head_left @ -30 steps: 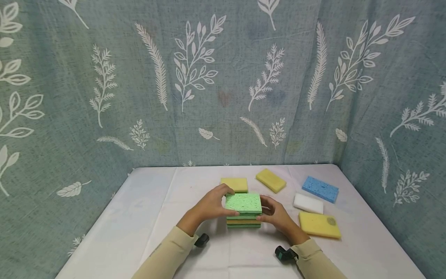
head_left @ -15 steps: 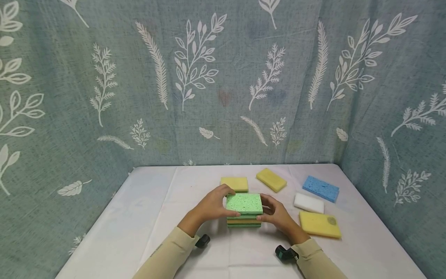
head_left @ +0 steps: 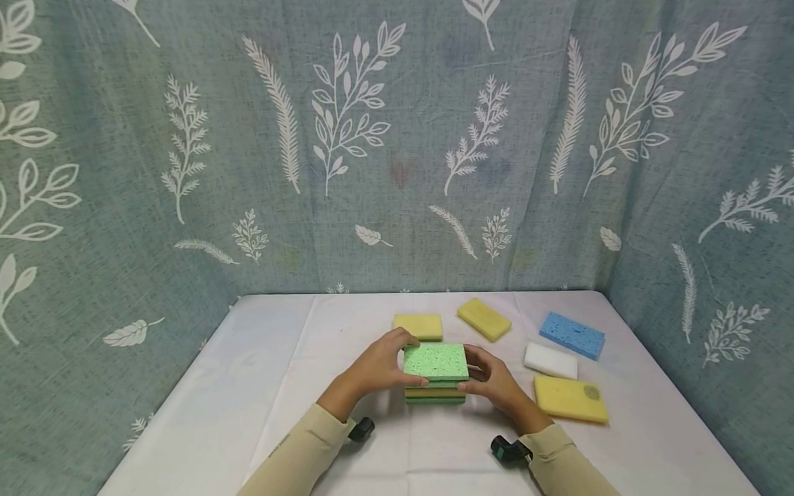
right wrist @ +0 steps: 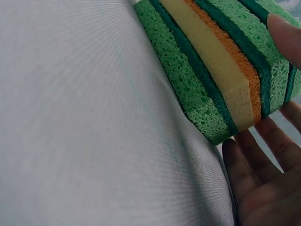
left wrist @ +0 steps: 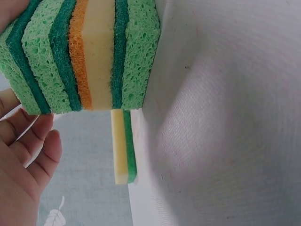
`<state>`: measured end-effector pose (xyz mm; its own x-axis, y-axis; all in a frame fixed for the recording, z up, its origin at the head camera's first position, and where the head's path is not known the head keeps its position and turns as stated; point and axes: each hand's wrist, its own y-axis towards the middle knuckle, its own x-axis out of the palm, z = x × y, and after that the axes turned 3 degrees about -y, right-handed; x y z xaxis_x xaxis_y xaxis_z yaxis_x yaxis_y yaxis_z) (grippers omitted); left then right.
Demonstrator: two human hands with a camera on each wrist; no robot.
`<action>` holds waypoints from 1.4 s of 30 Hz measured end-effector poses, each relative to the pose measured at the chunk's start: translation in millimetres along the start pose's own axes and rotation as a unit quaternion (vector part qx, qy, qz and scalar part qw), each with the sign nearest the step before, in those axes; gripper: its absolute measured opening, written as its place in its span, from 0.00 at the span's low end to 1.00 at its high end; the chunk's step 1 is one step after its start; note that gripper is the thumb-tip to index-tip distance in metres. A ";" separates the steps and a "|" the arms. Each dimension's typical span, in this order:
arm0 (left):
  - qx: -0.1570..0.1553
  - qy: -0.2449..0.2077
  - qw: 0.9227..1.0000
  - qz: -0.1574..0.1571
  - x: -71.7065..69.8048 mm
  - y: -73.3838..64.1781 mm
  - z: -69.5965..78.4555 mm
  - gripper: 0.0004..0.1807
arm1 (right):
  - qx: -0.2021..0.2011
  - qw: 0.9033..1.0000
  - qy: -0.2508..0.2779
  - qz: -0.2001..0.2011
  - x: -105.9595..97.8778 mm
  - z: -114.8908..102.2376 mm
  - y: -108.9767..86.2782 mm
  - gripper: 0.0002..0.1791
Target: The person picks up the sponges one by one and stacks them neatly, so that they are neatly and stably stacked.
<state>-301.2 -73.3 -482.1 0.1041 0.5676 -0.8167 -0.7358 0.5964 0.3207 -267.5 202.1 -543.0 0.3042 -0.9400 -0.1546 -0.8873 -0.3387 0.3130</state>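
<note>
A stack of several scrub sponges point(left wrist: 99, 61) stands on the white-covered table, between both hands. Its top is a light green sponge point(head_left: 436, 361) with a dark green scouring pad under it. Lower down, a cream sponge with an orange pad point(right wrist: 230, 80) lies above another green one at the bottom. The left hand point(head_left: 380, 362) grips the top sponge at its left end, thumb at the front and fingers at the back. At the stack's right end, the right hand point(head_left: 493, 379) holds it with the thumb at the front corner and fingers curled along the far side.
Behind the stack lies a yellow sponge point(head_left: 418, 326), with a second yellow sponge point(head_left: 484, 319) to its right. Farther right are a blue sponge point(head_left: 572, 335), a white sponge point(head_left: 551, 361) and a larger yellow sponge point(head_left: 571, 399) with a dark round mark. Patterned cloth point(head_left: 397, 145) surrounds the table.
</note>
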 end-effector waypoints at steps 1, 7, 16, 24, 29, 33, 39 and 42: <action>-0.001 0.001 1.000 -0.001 0.4 -0.1 -0.2 0.43 | 0.001 1.000 -0.002 0.000 -0.1 -0.1 0.0 0.40; -0.003 0.000 1.000 -0.003 1.7 0.0 -1.4 0.44 | 0.003 1.000 0.001 -0.004 -0.3 -1.9 0.0 0.41; 0.003 0.000 1.000 -0.005 2.4 -0.5 -3.2 0.45 | -0.006 1.000 0.000 -0.006 -0.5 -4.0 0.0 0.39; -0.002 -0.001 1.000 -0.009 0.9 -0.5 -1.1 0.45 | 0.005 1.000 -0.009 -0.006 1.9 -17.8 -0.8 0.38; -0.006 0.000 1.000 -0.012 1.3 0.0 -1.6 0.45 | 0.007 1.000 -0.010 -0.007 3.0 -25.1 -1.8 0.37; -0.004 0.000 1.000 -0.014 1.9 1.4 -3.2 0.46 | 0.011 1.000 -0.007 -0.003 0.0 -11.0 0.7 0.38; 0.005 -0.009 1.000 -0.017 -0.2 0.2 -7.7 0.45 | 0.000 1.000 0.003 -0.005 -2.9 -2.5 0.3 0.38; 0.010 -0.022 1.000 -0.019 -3.4 -2.5 -11.0 0.41 | -0.006 1.000 0.008 -0.009 -2.9 -1.2 -0.4 0.39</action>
<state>-307.1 -83.0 -485.4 0.1618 0.5680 -0.8070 -0.7178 0.6289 0.2987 -267.6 204.8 -541.5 0.3264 -0.9339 -0.1457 -0.8775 -0.3567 0.3206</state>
